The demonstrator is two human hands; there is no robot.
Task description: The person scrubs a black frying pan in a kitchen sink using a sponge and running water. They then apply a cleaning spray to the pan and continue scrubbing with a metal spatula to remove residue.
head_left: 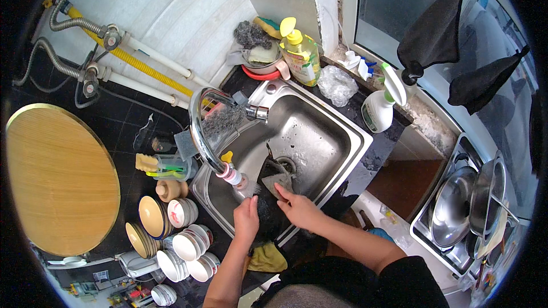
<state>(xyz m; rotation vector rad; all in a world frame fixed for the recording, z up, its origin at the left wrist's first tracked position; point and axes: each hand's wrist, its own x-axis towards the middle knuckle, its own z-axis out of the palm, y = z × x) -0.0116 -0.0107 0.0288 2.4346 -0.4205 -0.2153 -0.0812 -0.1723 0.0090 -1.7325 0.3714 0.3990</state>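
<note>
Left of the sink [322, 134], on the black tabletop [128, 174], I saw a round wooden board [63, 179], then stacked bowls [187, 245] nearer the sink. The tap [195, 120] arched over the sink's left side. At its near edge, the left hand [246, 219] was curled beside a dark object [270, 211], though I couldn't tell whether it gripped anything; the right hand [299, 211] pinched a greyish piece [275, 183] over the sink. Past the sink's right rim stood a spray bottle [378, 113].

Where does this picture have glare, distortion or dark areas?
Head view: bright reflections on the steel sink and curved faucet; head view: lines on the white wall bend, corners black; head view: greyish piece at the right hand lies against dark surroundings, outline hard to read.
</note>
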